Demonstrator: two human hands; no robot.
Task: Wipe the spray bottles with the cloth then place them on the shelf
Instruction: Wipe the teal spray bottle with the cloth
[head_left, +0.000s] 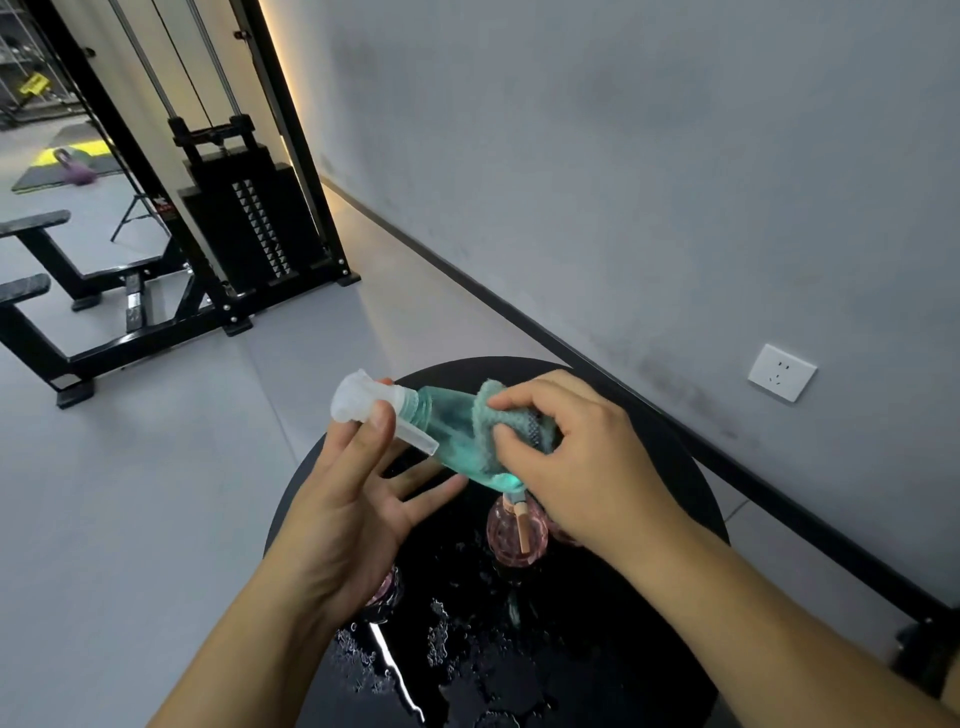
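While the teal spray bottle (447, 431) is lying tilted above the round black counter (675, 467), I am pinching its white trigger head (363, 400) with my left hand (353, 493): the thumb and forefinger are closing on the nozzle end, and the other fingers are spreading loose beneath the bottle. My right hand (582, 457) is grasping the teal cloth (498, 415), its grip clenching the fabric around the bottle's body, so the cloth is wrapping the lower part of the bottle and hiding its base from me. The bottle is hanging clear of the counter, held only at its two ends.

Below my hands, a pink spray bottle (511, 530) is standing on the counter just under my right wrist, and a second pink bottle (387, 590) is peeking out from behind my left wrist. Water droplets (441, 639) are glistening across the near part of the counter. A black cable weight machine (234, 218) is standing on the grey floor to the far left, and a white wall socket (782, 372) is sitting on the grey wall to the right.
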